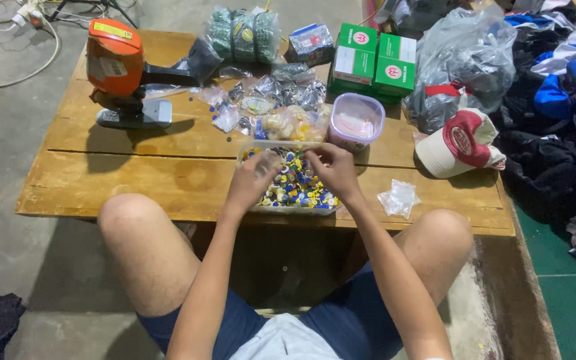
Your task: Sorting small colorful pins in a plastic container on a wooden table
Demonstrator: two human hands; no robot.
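The shallow clear plastic tray (251,152) full of small blue, yellow and white plastic snap buttons (295,190) sits at the near edge of the low wooden desk (168,180), directly under both hands. The left hand (255,177) rests curled on the tray's left part, its fingers (267,162) bent down into the pieces; whether they pinch one cannot be told. The right hand (333,170) hovers over the tray's far right part with fingers (315,159) drawn close together as if nipping something small, though the piece itself is too tiny to see.

The tray lies just at the desk's front edge, between the person's bare knees, so a push from either wrist could likely tip it off and scatter the pieces onto the floor. Just beyond the right fingers stands a round clear plastic tub with a pink tint (356,121); a forward reach could knock it. Beyond the left fingers lie crinkled clear small bags (281,100) with loose bits, easy to mix with the sorted pieces. To the right of the right fingers a crumpled clear plastic bag (399,198) lies loose near the edge. Far off to the left of the left fingers stands an orange-headed hand press (118,70), well apart.
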